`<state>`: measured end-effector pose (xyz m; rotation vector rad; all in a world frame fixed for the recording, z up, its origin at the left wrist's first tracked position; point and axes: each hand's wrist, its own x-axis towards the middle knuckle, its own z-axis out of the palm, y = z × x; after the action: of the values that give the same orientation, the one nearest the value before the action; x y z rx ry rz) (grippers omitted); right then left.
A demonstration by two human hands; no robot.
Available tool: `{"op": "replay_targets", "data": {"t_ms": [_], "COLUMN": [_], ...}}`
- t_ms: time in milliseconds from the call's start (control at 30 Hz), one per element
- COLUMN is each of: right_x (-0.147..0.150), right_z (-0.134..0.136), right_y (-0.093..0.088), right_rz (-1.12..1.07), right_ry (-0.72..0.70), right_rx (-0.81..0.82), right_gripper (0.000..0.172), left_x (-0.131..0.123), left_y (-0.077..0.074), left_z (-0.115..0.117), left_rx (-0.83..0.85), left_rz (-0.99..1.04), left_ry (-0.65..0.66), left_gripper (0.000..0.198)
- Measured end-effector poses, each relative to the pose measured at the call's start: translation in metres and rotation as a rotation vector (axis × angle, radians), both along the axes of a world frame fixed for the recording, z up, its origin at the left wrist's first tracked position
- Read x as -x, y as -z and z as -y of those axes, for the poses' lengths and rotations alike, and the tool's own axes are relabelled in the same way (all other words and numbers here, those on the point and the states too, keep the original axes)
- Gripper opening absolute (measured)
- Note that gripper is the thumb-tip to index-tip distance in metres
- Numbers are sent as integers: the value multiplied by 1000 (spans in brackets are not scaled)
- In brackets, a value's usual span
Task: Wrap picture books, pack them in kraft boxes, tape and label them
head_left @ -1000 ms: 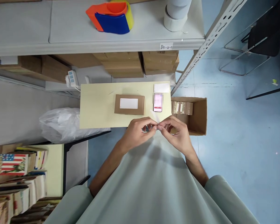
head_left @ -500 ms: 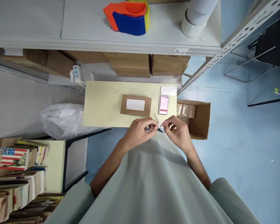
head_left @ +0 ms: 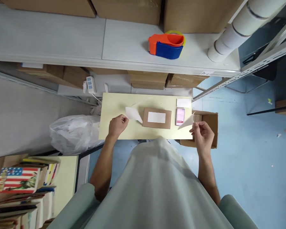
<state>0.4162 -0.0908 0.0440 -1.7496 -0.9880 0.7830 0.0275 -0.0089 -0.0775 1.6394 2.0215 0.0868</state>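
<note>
My left hand [head_left: 117, 125] is closed on a white paper sheet [head_left: 133, 114] over the left part of the pale yellow table [head_left: 114, 105]. My right hand [head_left: 203, 134] pinches a second white sheet [head_left: 187, 121] at the table's right edge, above an open cardboard box [head_left: 211, 124]. Between the hands lies a brown parcel [head_left: 156, 118] with a white label. A phone [head_left: 180, 116] with a pink screen lies to its right, and a white card [head_left: 183, 103] sits behind the phone.
A grey shelf [head_left: 62, 38] above holds an orange and blue tape dispenser [head_left: 167, 45], white rolls [head_left: 238, 25] and cartons. A white plastic bag [head_left: 73, 133] lies left of the table. Books [head_left: 19, 181] are stacked at lower left. A power strip [head_left: 91, 84] sits behind the table.
My hands were together in front of me, working at something small; they have now drawn apart, left hand to the left and right hand to the right, each with a white sheet.
</note>
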Motion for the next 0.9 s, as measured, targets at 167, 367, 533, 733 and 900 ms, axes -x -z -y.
{"op": "replay_targets", "data": {"t_ms": [167,367,533,733,900], "right_x": [60,114,145,168,181], "right_z": [6,23,43,56,49], "right_y": [-9,-11,-14,-14,-12], "right_rz": [18,12,57,95,84], "right_ry": [-29,16,90,152,104], "right_rx": [50,115,122,124,138], "right_gripper": [39,41,39,39,39], "left_x": [37,17,-6,19,84], "left_y": [47,96,112,113,120], "left_z": [-44,-101,-134,-161,-159], "left_rx": [121,281,116,-211,-390], "left_rz": [8,202,280,350,417], "left_ry": [87,167,56,-267,-489], "left_gripper": [21,7,29,37,30]}}
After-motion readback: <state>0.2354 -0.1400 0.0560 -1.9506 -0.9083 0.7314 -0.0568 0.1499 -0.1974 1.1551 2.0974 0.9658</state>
